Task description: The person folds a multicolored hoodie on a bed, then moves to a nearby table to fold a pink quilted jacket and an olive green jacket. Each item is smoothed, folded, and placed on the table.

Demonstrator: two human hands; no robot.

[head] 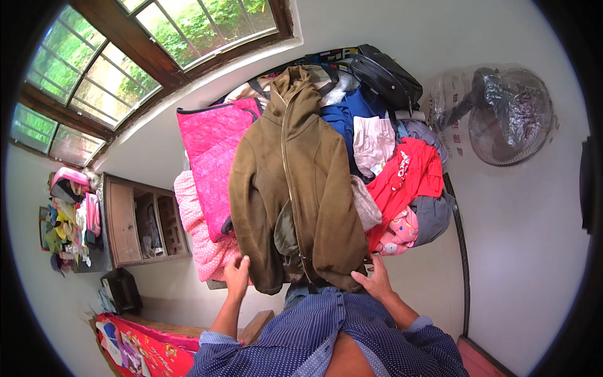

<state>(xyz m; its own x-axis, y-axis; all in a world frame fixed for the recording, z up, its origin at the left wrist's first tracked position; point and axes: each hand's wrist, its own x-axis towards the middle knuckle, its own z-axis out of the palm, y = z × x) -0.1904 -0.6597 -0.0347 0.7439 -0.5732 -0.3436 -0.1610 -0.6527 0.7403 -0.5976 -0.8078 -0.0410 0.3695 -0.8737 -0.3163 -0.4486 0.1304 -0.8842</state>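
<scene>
A brown hooded zip jacket (264, 179) lies spread in front of me, its hood at the far end and its hem near my body. Both sleeves run down along its sides, and the front is partly parted low down, showing a darker lining. My left hand (237, 271) is beside the cuff on the left, thumb and fingers close together; whether it grips any cloth is unclear. At the cuff on the right is my right hand (375, 278), thumb and fingers apart, fingertips partly hidden at the sleeve edge. Under the jacket's left side lies a pink quilted cloth (212, 160).
Pink dotted bedding (198, 226) lies at the left. At the right are a red shirt (410, 169), pale shorts (373, 141), grey cloth (431, 219) and a black bag (388, 77). A plastic-covered fan (511, 118) stands further right; a wooden cabinet (125, 221) stands left.
</scene>
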